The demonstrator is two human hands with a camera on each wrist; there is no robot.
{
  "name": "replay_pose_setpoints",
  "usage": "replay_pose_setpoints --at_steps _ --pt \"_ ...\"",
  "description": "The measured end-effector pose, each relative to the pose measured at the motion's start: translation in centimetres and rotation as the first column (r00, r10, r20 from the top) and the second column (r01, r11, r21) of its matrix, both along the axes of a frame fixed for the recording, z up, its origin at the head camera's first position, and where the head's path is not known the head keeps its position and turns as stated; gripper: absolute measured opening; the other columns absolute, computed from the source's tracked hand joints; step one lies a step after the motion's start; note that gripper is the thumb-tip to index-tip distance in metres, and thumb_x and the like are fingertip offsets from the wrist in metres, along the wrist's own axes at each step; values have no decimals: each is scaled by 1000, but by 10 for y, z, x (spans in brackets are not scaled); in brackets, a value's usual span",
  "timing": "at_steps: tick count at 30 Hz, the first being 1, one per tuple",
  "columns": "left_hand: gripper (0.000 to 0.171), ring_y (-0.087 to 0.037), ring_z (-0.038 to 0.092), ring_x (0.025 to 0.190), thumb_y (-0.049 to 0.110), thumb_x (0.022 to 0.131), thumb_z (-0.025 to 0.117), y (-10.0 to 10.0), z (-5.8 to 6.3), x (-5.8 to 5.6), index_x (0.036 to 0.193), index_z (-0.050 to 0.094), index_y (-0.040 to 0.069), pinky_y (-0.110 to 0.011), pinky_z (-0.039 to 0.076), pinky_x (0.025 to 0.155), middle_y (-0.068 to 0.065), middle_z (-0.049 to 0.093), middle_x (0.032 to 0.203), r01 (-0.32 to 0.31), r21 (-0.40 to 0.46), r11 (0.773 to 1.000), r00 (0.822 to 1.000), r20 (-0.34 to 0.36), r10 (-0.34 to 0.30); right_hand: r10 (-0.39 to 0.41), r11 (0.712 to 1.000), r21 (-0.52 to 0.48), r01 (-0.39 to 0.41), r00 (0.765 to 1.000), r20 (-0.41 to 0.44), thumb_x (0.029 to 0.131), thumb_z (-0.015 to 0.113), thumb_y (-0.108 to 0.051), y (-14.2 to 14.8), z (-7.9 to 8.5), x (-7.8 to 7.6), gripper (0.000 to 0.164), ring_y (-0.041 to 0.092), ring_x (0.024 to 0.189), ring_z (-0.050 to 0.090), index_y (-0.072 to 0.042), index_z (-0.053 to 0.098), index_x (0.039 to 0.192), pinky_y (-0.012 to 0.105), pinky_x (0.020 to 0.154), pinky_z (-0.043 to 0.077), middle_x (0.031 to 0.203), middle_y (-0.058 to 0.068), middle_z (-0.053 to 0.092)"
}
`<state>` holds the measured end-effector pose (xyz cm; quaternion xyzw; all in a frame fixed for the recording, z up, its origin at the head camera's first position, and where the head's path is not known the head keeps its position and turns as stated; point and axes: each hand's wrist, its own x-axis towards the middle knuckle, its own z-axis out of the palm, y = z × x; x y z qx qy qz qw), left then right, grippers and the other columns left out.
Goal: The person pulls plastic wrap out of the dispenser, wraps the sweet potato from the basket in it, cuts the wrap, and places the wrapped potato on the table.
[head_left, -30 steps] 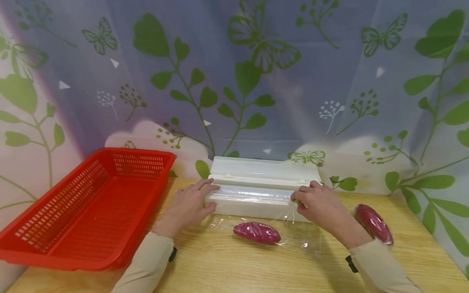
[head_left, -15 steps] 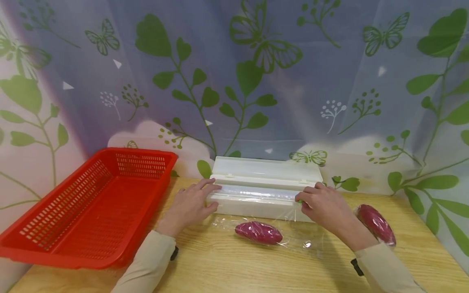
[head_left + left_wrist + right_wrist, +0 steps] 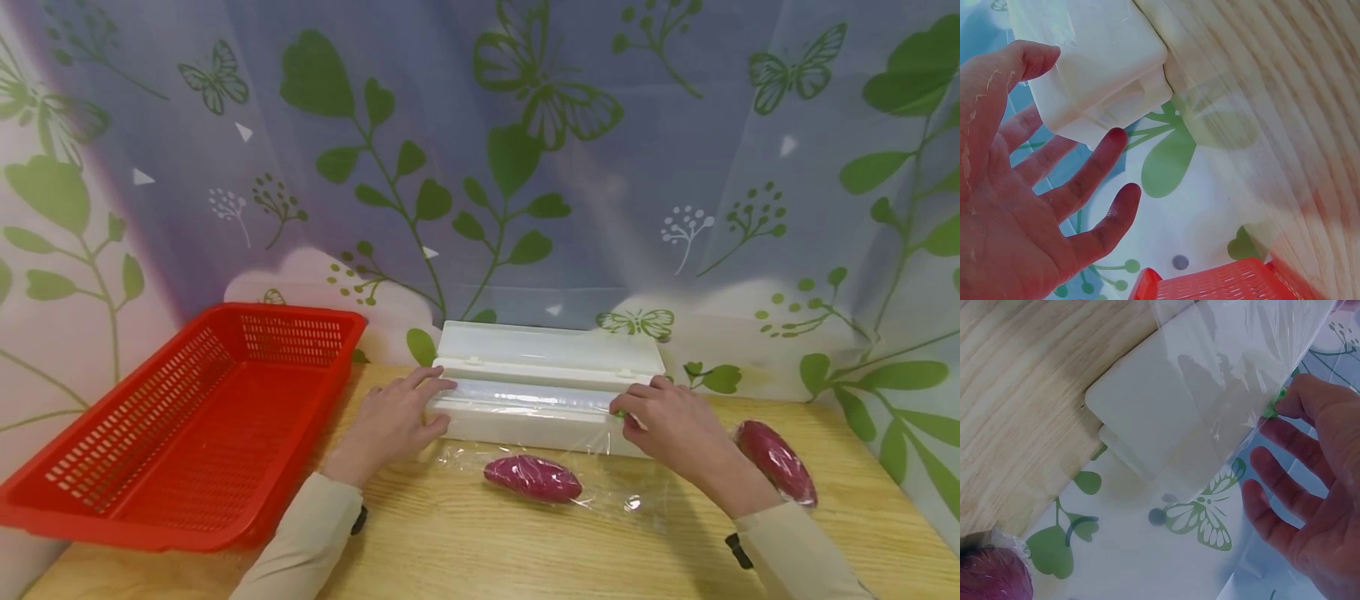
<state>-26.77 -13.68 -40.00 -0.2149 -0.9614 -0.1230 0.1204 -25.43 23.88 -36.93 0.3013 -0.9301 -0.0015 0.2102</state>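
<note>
A white cling film dispenser box (image 3: 525, 427) stands at the back of the table, lid (image 3: 551, 347) raised and a clear roll inside. My left hand (image 3: 393, 421) rests on its left end, fingers spread, thumb on the front face. At the right end my right hand (image 3: 671, 429) pinches a small green slide cutter (image 3: 1275, 403) between thumb and index finger. Clear cling film (image 3: 622, 492) comes over the front edge onto the table. On it lies a purple sweet potato (image 3: 532, 478). Another purple sweet potato (image 3: 776, 462), wrapped in film, lies beyond my right forearm.
A red plastic basket (image 3: 277, 467) with slotted walls takes up the left side of the wooden table (image 3: 450, 558). Behind the table hangs a patterned curtain (image 3: 420, 283) with green leaves and butterflies, close against the box's lid.
The head view has drifted slightly, so everything sits a little further right. My right hand with the green slide cutter has edged slightly right along the box; my left hand stays on its end.
</note>
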Motion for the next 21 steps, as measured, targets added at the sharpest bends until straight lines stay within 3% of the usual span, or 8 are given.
replay_pose_setpoints --at_steps 21 --pt "46 -37 68 116 33 96 64 -1 0 0 140 61 23 -69 51 93 -6 54 152 -3 0 1000 1000 0 3 -8 1000 6 8 999 35 78 82 -6 5 1 1 23 14 73 54 -19 78 96 25 58 44 91 -4 76"
